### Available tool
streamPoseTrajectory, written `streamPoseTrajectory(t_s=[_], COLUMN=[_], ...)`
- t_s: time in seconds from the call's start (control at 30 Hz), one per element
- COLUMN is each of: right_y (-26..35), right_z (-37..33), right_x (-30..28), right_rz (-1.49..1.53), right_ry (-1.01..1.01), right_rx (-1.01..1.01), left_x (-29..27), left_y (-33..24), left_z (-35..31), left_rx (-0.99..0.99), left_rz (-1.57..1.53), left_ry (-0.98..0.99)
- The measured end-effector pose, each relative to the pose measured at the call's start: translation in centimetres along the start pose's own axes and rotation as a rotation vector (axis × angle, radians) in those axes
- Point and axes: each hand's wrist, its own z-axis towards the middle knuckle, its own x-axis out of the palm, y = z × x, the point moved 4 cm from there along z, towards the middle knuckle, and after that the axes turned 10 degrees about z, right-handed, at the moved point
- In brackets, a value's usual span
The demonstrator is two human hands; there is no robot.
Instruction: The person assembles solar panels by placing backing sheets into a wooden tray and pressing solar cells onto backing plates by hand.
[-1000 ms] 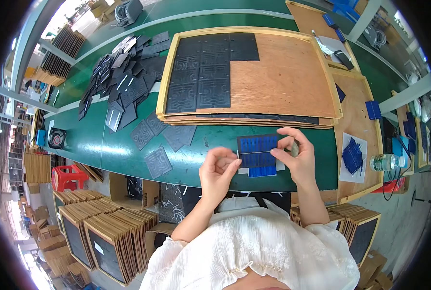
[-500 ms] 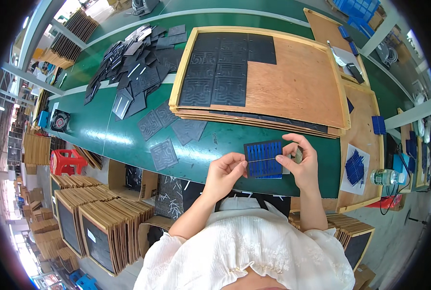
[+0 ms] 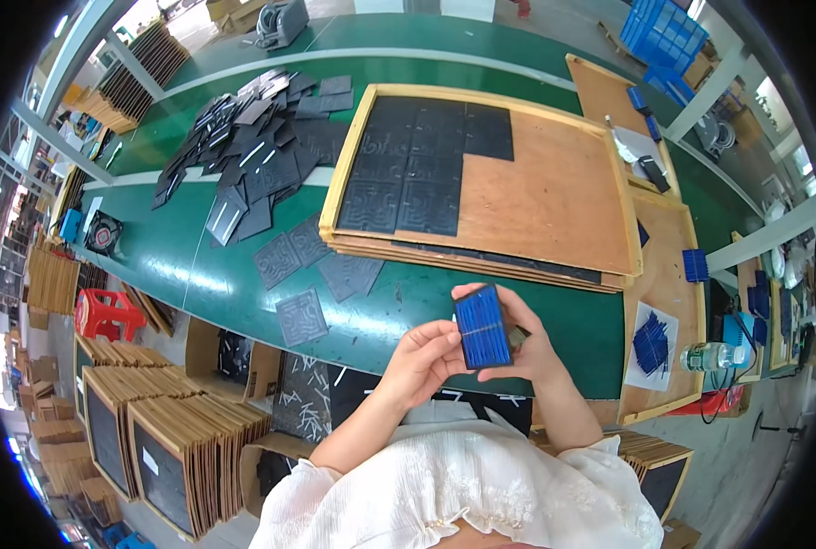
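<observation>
**Blue cell held upright between both my hands, above the near edge of the green bench**

I hold a small blue solar cell (image 3: 482, 326) in front of me, over the near edge of the green table (image 3: 243, 274). My right hand (image 3: 527, 352) sits behind and to the right of it: the thumb and forefinger curl round its top and right edge, and the palm backs it from below. My left hand (image 3: 424, 359) comes in from the lower left, its fingertips pinching the cell's left edge near the bottom corner. So both hands are closed on the same piece, neither spread flat.

The cell's long axis runs almost straight away from me, top edge tipped slightly left, toward the wooden tray (image 3: 554, 197). Its blue face looks up at the camera. Something darker shows just behind its right edge against my right palm; I cannot tell whether that is a second piece or only shadow.

The tray lies straight ahead of the cell, past a strip of bare green table, and its left part is filled with dark square tiles (image 3: 422, 165) set edge to edge, while the right part is bare wood. My right hand is the nearer one to that bare wood. To my left, three loose dark tiles (image 3: 300, 316) lie on the table, nearer my left hand, and a heap of dark sheets (image 3: 243, 169) lies farther off. More blue cells (image 3: 650, 343) rest on a white sheet to my right.
</observation>
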Motion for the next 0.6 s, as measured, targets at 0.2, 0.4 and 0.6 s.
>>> streamPoseTrajectory(t_s=[0.2, 0.4, 0.6], right_y=[4.8, 2.6, 1.2], right_z=[10.6, 15.9, 17.3], right_x=[-6.7, -13.6, -14.2], right_rz=[-0.8, -1.039, -0.958], right_ry=[-0.049, -0.112, -0.07], right_rx=[0.014, 0.187, 0.253], left_x=[0.2, -0.5, -2.8], left_y=[-0.9, 0.1, -0.3], left_z=[-1.0, -1.4, -2.8], left_rx=[0.05, 0.021, 0.004], left_rz=[0.126, 0.143, 0.179], left_ry=[0.074, 0.088, -0.006])
